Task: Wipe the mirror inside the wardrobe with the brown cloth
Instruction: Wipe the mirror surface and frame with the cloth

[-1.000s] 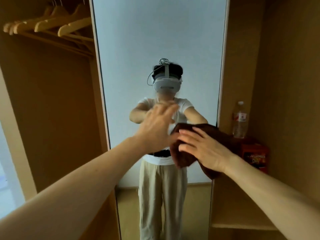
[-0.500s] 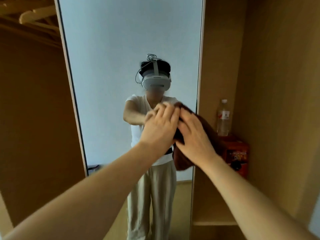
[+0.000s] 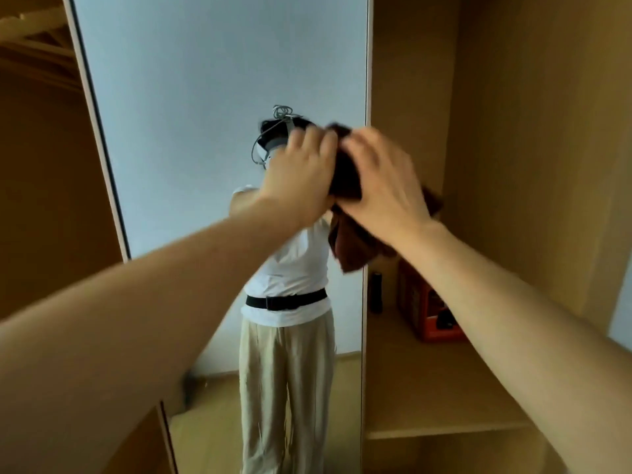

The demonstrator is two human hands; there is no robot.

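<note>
Plainly, the fingers [image 3: 316,140] of the left hand [image 3: 301,176] are bent over the upper left part of the brown cloth [image 3: 346,176], which seems to be gripped there, though the outline is smeared by blur. The fingers [image 3: 367,145] of the right hand [image 3: 384,189] are spread and laid nearly straight on the cloth, so that it is pressed rather than clutched. Between the two hands the cloth is bunched, and a loose fold hangs below the right wrist. The cloth is held up at the mirror [image 3: 205,97], close to its right edge, where the person's reflected head is partly covered by it. Contact with the glass is judged likely but cannot be confirmed from this angle.

The wiping is judged to be under way and not finished. No streaks, damp marks or dust lines can be made out on the glass, so it cannot be told which parts are already cleaned. Only a small patch is covered by the cloth. The wide upper part, the left side and the lower part are taken to be left.

Beside the mirror, inside the wardrobe [image 3: 496,165], a red box [image 3: 424,313] and a small dark object [image 3: 376,292] are seen on a shelf [image 3: 427,398], below the cloth. Wooden hangers [image 3: 37,39] are seen at the upper left.
</note>
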